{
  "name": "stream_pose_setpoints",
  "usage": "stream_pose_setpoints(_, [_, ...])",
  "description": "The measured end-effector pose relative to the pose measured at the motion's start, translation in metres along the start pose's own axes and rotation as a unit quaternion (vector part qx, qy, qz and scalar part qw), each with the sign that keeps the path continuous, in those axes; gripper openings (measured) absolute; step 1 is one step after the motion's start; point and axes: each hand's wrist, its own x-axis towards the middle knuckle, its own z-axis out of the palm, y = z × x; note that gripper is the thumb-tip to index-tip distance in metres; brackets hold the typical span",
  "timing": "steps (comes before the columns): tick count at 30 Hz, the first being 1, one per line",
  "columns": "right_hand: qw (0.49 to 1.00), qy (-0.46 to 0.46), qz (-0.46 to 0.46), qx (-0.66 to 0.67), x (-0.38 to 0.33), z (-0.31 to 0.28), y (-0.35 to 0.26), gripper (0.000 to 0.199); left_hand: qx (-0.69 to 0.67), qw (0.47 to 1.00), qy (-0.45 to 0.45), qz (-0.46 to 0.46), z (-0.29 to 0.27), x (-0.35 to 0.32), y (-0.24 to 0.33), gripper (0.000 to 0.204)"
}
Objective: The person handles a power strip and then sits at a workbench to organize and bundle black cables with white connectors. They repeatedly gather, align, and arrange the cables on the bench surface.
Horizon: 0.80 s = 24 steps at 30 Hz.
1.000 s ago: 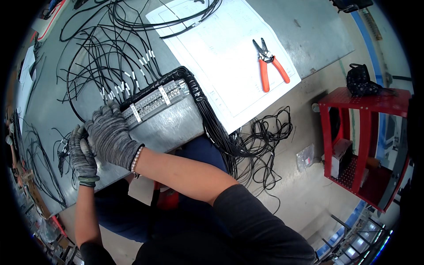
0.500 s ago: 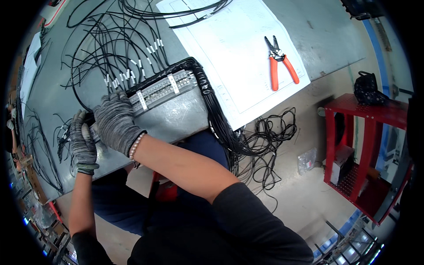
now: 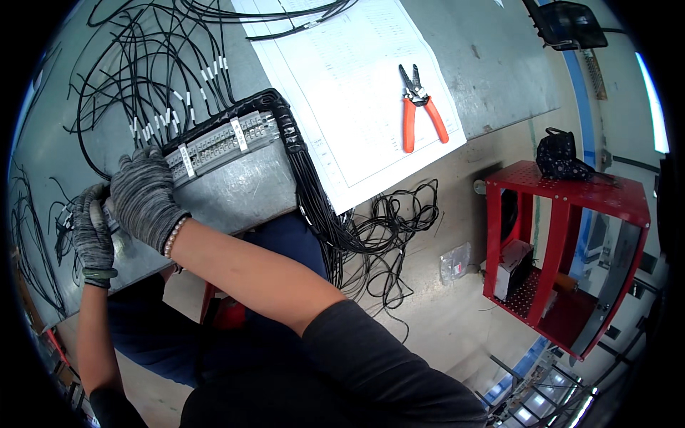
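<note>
Both hands wear grey knit gloves and work at the left end of a grey metal panel (image 3: 228, 189) that lies on the grey workbench (image 3: 492, 64), its near edge overhanging the person's lap. The right hand (image 3: 143, 196) lies palm-down over the panel's left part, fingers bent and close together, their tips at the left end of the pale terminal strip (image 3: 221, 143) that runs along the panel's far edge; whether they pinch a wire there I cannot tell, since the back of the glove hides the tips. The left hand (image 3: 91, 232) sits just beside it, further left at the panel's corner, curled shut around something small and pale (too hidden to name). A thick bundle of black wires (image 3: 307, 185) follows the strip, bends around the panel's right corner and drops off the bench edge into a loose tangle (image 3: 389, 228) on the floor. Beyond the strip, loose black wires with white sleeves (image 3: 171, 107) fan out over the bench. To the right lies a large white printed sheet (image 3: 342, 93), and on its right part rest orange-handled wire strippers (image 3: 417, 107), well apart from both hands. A red perforated metal stand (image 3: 564, 235) is on the floor at right, with a black object (image 3: 560, 157) on top.
</note>
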Motion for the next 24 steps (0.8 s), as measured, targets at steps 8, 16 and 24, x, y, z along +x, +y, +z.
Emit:
stream_pose_setpoints(8, [1.000,-0.008,-0.007,-0.012,0.000,-0.002,-0.002,0.045,-0.019,0.999,0.014,0.027,0.001,-0.002,0.004,0.032])
stream_pose_setpoints(16, [0.999,0.032,-0.008,-0.008,-0.001,-0.001,0.000,0.034,-0.061,0.997,0.041,-0.021,0.010,-0.004,-0.007,0.033])
stream_pose_setpoints(24, [0.996,0.018,-0.062,-0.061,0.001,0.000,0.005,0.029,0.051,0.998,0.043,0.006,0.009,-0.005,-0.002,0.034])
